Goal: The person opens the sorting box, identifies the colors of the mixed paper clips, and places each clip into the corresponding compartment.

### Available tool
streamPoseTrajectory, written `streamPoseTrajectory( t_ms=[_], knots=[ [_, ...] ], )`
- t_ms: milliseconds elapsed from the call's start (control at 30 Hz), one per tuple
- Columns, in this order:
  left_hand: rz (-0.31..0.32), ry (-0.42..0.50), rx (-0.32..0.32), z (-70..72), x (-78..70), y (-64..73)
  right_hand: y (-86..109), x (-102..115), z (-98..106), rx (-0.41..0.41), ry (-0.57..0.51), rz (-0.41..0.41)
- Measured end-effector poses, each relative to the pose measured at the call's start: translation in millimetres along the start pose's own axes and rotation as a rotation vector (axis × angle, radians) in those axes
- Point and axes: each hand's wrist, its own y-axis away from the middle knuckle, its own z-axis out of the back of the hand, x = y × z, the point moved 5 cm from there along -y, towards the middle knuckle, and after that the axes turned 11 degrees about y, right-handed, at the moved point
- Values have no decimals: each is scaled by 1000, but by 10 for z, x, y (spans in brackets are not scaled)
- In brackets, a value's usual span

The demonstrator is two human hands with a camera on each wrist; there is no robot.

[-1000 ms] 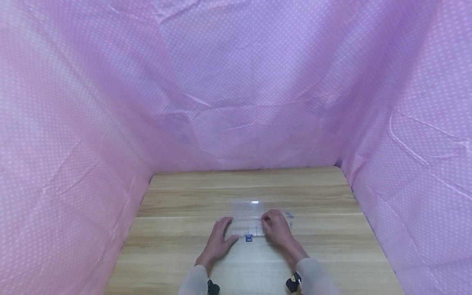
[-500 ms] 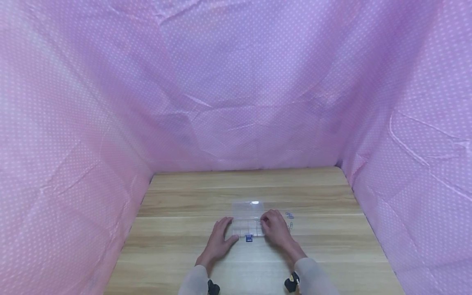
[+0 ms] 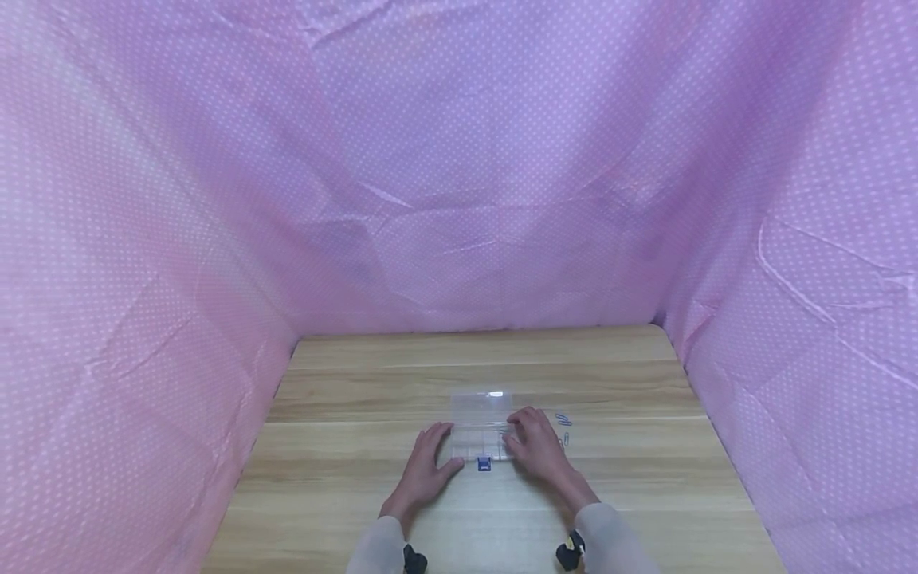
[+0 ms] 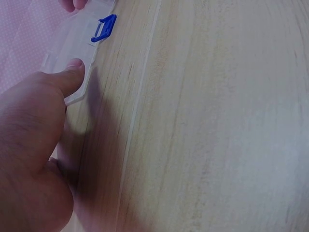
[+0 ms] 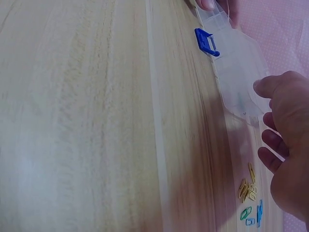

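A clear plastic compartment box [image 3: 469,440] lies on the table with its transparent lid [image 3: 473,405] swung back. A blue latch [image 3: 484,463] sticks out at its front edge. My left hand [image 3: 425,472] holds the box's left end, thumb at the front corner and fingers at the back. Over the right end is my right hand [image 3: 539,448], thumb and index finger apart; in the right wrist view its other fingers are loosely bent and no item shows between them. A faint dark shape [image 5: 245,113] shows at the box's right end.
Beside the right hand lie loose paper clips: yellow ones [image 5: 247,190], a green one [image 5: 245,213] and blue ones [image 5: 259,213]. The wood-grain table [image 3: 358,383] is enclosed by pink dotted cloth [image 3: 459,263] at the back and sides.
The right hand's thumb and index finger, together over the box's right end before, have parted. The left hand and box have stayed in place.
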Motion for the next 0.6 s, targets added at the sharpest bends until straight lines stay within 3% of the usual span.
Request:
streamPoseTrajectory(
  t_ms=[600],
  knots=[
    [-15, 4, -12, -20, -9, 23, 76, -36, 71, 33, 1, 22]
  ],
)
